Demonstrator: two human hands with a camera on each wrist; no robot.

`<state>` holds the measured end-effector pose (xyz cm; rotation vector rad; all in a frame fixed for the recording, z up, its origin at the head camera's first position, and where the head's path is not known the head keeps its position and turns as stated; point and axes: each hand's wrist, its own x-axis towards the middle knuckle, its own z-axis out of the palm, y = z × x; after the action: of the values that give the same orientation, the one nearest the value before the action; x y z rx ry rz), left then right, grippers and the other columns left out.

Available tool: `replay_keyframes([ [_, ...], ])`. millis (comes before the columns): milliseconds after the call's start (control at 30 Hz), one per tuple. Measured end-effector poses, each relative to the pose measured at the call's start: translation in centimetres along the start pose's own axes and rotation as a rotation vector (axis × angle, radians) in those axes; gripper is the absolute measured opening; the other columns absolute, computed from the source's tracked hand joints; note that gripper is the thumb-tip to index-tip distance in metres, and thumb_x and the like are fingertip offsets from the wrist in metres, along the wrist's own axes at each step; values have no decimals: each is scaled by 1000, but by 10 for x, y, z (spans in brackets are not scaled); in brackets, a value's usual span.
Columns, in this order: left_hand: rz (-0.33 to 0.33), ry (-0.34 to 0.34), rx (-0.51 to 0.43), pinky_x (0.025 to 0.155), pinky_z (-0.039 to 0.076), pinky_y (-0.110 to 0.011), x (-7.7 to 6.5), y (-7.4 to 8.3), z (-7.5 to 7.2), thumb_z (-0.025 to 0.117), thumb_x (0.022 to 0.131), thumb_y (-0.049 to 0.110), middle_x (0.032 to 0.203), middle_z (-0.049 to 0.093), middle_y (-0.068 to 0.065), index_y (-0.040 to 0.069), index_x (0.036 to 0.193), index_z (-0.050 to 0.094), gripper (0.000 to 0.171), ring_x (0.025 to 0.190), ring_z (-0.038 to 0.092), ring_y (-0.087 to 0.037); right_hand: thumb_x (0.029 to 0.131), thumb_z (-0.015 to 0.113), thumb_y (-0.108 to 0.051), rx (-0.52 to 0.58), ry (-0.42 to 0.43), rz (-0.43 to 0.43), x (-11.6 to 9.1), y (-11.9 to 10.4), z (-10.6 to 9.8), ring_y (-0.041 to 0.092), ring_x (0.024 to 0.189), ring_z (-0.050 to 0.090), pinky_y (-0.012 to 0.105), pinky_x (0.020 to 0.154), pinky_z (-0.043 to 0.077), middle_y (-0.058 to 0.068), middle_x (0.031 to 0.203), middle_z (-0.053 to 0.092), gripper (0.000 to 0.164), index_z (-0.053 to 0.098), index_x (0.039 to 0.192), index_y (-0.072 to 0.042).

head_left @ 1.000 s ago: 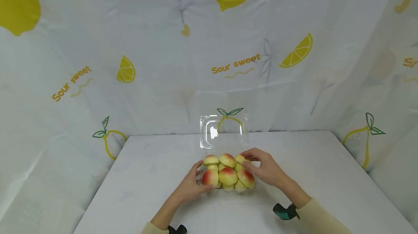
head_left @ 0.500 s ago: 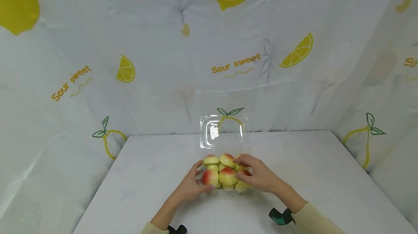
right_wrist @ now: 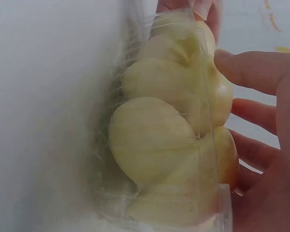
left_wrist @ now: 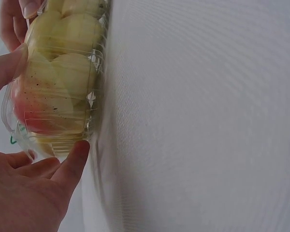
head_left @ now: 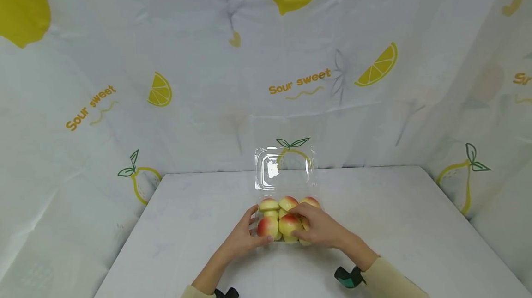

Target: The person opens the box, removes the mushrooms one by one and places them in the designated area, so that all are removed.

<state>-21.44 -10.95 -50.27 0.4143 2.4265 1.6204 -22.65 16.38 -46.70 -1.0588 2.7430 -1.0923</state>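
A clear plastic clamshell box (head_left: 277, 241) stands on the table, filled with several yellow fruits with red blush, peach-like in look. Its lid (head_left: 266, 187) is raised at the back. My left hand (head_left: 244, 232) holds the box's left end, thumb at the front corner and fingers along the side. Over the right part of the fruit lies my right hand (head_left: 322, 228), its thumb and fingers spread about the front middle fruit (head_left: 288, 225). In the right wrist view the straight thumb and fingers touch fruit tops (right_wrist: 224, 99). The right hand hides most of the front right fruit.
The box rests on a white-covered table (head_left: 199, 205). Behind it hangs a white cloth (head_left: 208, 136) printed with lemons and lettering. A dark wrist device (head_left: 349, 277) sits beside the right sleeve.
My right hand has moved left and slightly forward, from the back right fruit to around the front middle one. The back right fruit now shows again. The left hand and box stay put.
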Motion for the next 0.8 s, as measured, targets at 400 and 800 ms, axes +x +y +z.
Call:
replay_keyframes([
  [400, 10, -4, -2, 101, 50, -57, 1, -2, 0, 86, 82, 26, 154, 35, -32, 1, 157, 25, 100, 133, 47, -51, 82, 83, -21, -79, 28, -50, 3, -1, 7, 23, 109, 58, 43, 93, 55, 3, 123, 60, 43, 69, 121, -9],
  [800, 7, 1, -13, 100, 51, -57, 1, -1, -1, 86, 81, 26, 151, 36, -36, 1, 157, 24, 101, 128, 51, -52, 80, 83, -17, 17, 119, -75, 4, -1, 1, 18, 107, 53, 36, 90, 53, -2, 115, 61, 40, 72, 119, -14],
])
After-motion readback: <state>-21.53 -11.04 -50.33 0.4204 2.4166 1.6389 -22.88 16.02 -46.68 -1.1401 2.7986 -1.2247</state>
